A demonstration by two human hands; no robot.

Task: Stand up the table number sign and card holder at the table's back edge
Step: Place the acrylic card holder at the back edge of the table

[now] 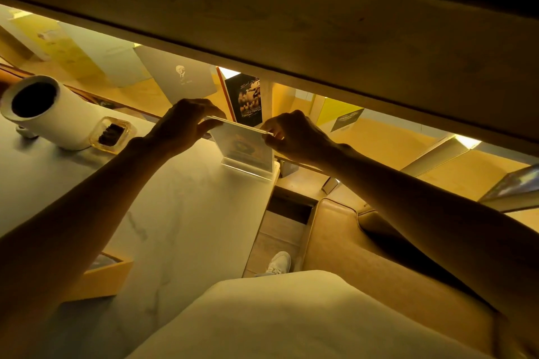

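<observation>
The card print is too blurred to read. The box is half hidden behind the left arm. The shoe is partly hidden.

A café or lounge glowing in amber light, tan leather bench seat sitting beside the white marble-topped table, printed display cards leaning behind that table

Dim amber light, wide-angle warping.
</observation>
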